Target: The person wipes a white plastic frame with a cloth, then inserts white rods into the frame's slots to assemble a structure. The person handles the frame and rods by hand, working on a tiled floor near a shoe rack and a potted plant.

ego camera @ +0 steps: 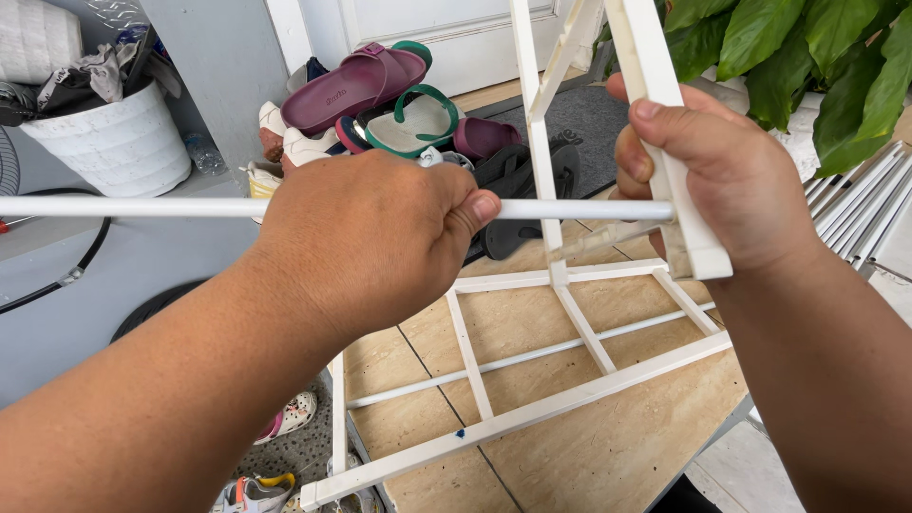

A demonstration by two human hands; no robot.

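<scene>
Left hand: our left hand [380,233] was clenched around the white rod [133,207], with the thumb lying along it.
Right hand: our right hand [722,176] gripped an upright white bar of the plastic rack frame [532,413], with the thumb pressed on the front of the bar.
White rod: it ran level from the left edge of the view, passed through the left fist, and its end met the upright bar just beside the right hand.
Rack frame: it was white, with thin crossbars, and its lower part lay tilted over the beige tiled floor [570,465].
Behind the hands: a pile of sandals and shoes [399,104] lay near a white door.
Far left: a white pot [119,147] held crumpled cloth.
Far right: a green leafy plant [807,57] stood above a bundle of spare white rods [869,214].
</scene>
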